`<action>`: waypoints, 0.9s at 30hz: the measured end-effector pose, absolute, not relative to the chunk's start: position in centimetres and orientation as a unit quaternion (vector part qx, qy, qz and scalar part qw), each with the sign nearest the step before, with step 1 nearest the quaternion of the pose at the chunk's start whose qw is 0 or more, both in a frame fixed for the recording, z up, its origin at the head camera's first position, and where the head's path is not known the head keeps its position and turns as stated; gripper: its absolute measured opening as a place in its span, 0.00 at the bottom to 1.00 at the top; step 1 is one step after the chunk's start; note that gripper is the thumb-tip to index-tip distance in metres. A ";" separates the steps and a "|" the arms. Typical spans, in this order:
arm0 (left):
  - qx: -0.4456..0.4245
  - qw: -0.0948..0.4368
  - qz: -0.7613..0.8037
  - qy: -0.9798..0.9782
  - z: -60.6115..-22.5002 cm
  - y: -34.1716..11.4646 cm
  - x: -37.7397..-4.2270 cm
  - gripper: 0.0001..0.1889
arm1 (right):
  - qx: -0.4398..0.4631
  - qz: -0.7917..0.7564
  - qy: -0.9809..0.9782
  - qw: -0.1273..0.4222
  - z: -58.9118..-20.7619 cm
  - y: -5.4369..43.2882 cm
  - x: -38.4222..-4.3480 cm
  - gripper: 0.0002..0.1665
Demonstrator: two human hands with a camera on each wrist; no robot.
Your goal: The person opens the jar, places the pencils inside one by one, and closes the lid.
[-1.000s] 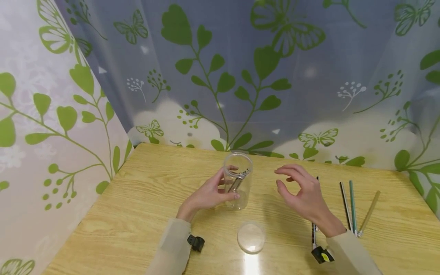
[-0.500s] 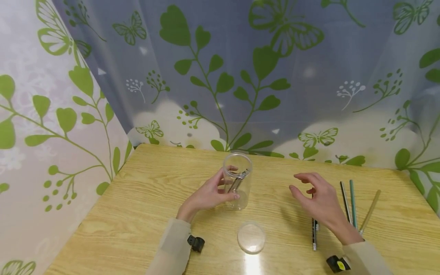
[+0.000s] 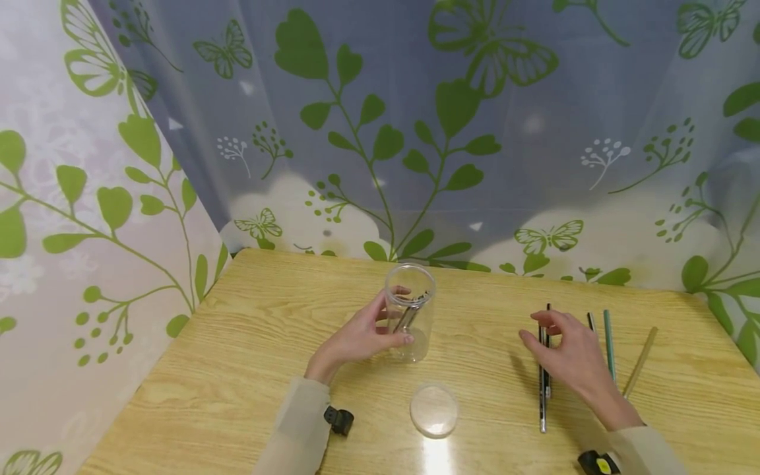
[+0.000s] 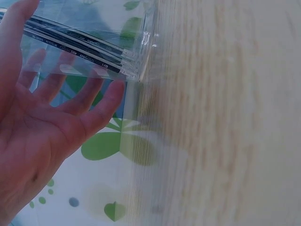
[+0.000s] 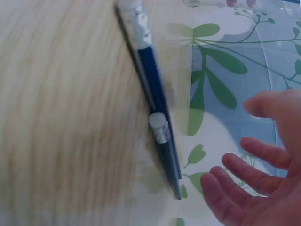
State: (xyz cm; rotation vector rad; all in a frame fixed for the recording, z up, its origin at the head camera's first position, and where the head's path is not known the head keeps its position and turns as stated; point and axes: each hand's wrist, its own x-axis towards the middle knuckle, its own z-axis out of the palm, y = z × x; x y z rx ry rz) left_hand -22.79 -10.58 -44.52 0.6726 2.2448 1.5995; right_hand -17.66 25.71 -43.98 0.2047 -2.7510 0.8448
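My left hand (image 3: 356,336) grips a clear plastic jar (image 3: 420,346), thumb in front and fingers behind it. The jar stands upright and uncovered on the table. Several dark pencils (image 4: 80,52) lean inside it, their ends at the bottom showing in the left wrist view. My right hand (image 3: 570,356) hovers over two dark pencils (image 3: 543,409) lying side by side on the table, thumb and fingers apart with nothing between them. In the right wrist view these pencils (image 5: 153,84) lie beyond the fingertips, silver eraser ends toward the camera.
A round clear lid (image 3: 434,410) lies flat in front of the jar. Right of my right hand lie a teal pencil (image 3: 609,343), a tan pencil (image 3: 642,359) and a black one (image 3: 590,321), partly hidden by the hand. A patterned curtain (image 3: 380,165) hangs behind the wooden table (image 3: 267,297).
My right hand has moved away from the jar, to the right and toward me, over the two dark pencils. The left hand and jar have stayed in place.
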 end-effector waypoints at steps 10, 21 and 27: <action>0.237 0.151 0.558 0.781 -44.6 -10.6 -22.7 0.39 | 0.063 0.247 -0.966 0.044 -45.2 26.9 -17.8 0.18; 0.232 0.153 0.559 0.781 -44.7 -10.6 -22.8 0.39 | 0.059 0.231 -0.971 0.006 -45.2 27.5 -18.2 0.18; 0.233 0.153 0.557 0.782 -44.8 -10.7 -22.8 0.39 | 0.028 0.240 -0.970 -0.017 -45.0 27.2 -18.3 0.25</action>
